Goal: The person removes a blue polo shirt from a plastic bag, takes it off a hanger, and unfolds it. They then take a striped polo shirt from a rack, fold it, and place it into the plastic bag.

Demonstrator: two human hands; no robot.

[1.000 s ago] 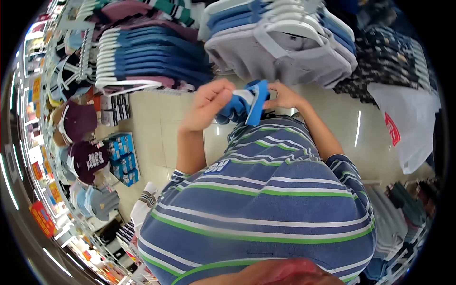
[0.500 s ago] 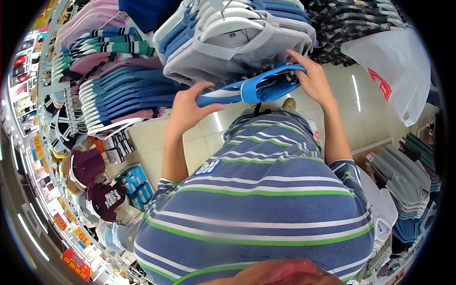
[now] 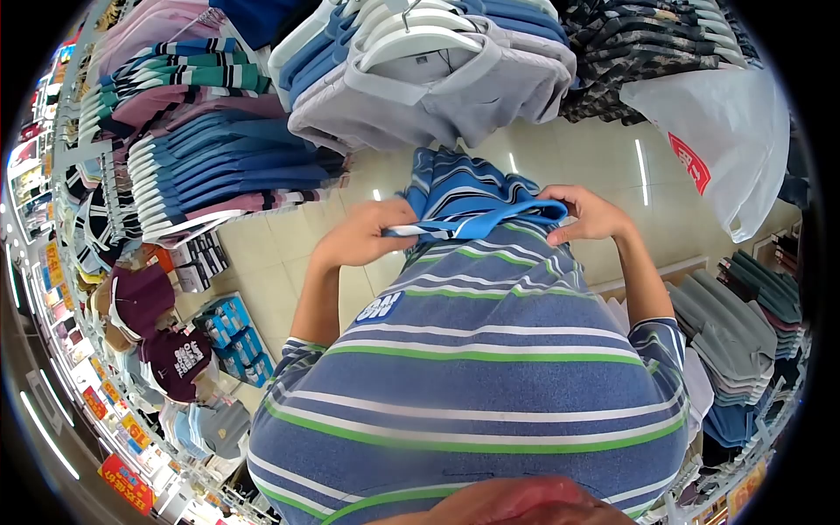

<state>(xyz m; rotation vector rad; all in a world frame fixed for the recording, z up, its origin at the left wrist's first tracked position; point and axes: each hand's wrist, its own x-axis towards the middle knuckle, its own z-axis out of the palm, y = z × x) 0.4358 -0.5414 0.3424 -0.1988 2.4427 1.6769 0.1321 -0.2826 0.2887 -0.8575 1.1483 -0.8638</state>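
Blue striped cloth makes up the shirt [image 3: 464, 185] held between the two hands, in front of the person's own striped top [image 3: 472, 385], its bright blue collar [image 3: 490, 223] on the near side and its body spread away over the pale floor [image 3: 280, 262]. The left hand [image 3: 367, 232] has its fingers curled closed on the left end of the collar. The right hand [image 3: 597, 213] holds the right end between thumb and bent fingers, the collar stretched between the two. At the far middle, pale grey shirts [image 3: 429, 96] hang on white hangers [image 3: 420, 44], with blue shirts [image 3: 236, 162] on the rack to their left and dark patterned shirts [image 3: 647, 52] to their right. A white plastic bag [image 3: 735, 131] with a red mark is on the right; nearer on that side are grey-green garments [image 3: 722, 324]. On the left are maroon garments [image 3: 178, 360] and blue boxes [image 3: 234, 337].
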